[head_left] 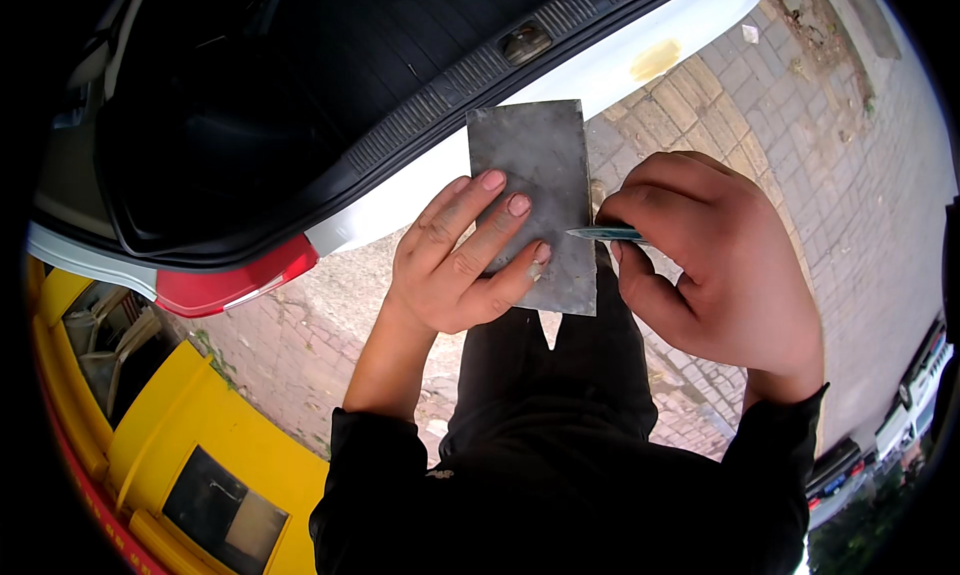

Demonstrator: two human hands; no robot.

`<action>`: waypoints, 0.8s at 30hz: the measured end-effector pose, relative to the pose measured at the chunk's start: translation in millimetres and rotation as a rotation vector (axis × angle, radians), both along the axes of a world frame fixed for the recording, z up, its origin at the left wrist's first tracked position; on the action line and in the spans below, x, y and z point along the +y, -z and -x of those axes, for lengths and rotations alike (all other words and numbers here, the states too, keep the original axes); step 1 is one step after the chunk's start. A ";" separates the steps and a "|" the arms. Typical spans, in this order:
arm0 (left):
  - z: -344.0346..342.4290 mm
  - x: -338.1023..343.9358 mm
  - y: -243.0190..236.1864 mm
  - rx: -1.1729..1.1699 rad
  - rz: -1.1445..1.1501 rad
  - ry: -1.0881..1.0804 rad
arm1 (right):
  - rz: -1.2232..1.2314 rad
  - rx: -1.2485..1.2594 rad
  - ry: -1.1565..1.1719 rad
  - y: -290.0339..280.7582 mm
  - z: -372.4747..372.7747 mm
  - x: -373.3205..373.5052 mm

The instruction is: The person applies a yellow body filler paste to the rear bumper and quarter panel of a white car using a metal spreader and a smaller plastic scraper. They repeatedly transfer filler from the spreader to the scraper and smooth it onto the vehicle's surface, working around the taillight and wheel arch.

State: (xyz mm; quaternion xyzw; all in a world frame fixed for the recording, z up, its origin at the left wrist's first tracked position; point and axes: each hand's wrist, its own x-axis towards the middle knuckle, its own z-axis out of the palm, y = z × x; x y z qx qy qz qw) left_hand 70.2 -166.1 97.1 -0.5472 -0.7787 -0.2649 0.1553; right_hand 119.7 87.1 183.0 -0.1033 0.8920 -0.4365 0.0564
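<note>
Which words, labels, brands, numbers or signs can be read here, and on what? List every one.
No text can be read.
Red strip, lower left: small marks, too blurred to read.
Black clothing: small pale mark, too small to tell.
Gray sheet and pointed tool: no lettering visible.
</note>
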 end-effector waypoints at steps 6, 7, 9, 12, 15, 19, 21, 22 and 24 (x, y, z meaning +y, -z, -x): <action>-0.9 6.4 6.2 -0.342 -0.183 -0.025 | 0.165 0.033 -0.063 -1.2 -3.0 -1.5; -4.0 5.8 12.1 -0.440 -0.265 -0.016 | 0.235 0.041 -0.075 1.0 -4.2 -1.2; -12.5 7.5 23.6 -0.633 -0.402 -0.054 | 0.310 0.055 -0.031 5.2 -8.5 -0.3; -26.7 15.2 25.3 -0.967 -0.645 -0.071 | 0.395 0.100 0.119 5.9 -19.2 -2.1; -49.0 14.5 26.7 -1.333 -0.807 -0.150 | 0.297 0.144 0.242 8.2 -26.2 -2.7; -51.3 30.1 18.3 -1.601 -0.995 -0.047 | 0.057 0.322 0.257 23.4 -27.6 -13.1; -49.1 29.7 20.3 -1.609 -0.987 0.029 | -0.103 0.418 0.236 28.1 -28.7 -17.1; -48.5 29.5 21.0 -1.613 -0.981 0.066 | -0.153 0.451 0.227 30.6 -29.0 -18.4; -50.5 36.4 14.0 -1.620 -1.033 -0.022 | -0.252 0.518 0.206 35.1 -28.6 -19.7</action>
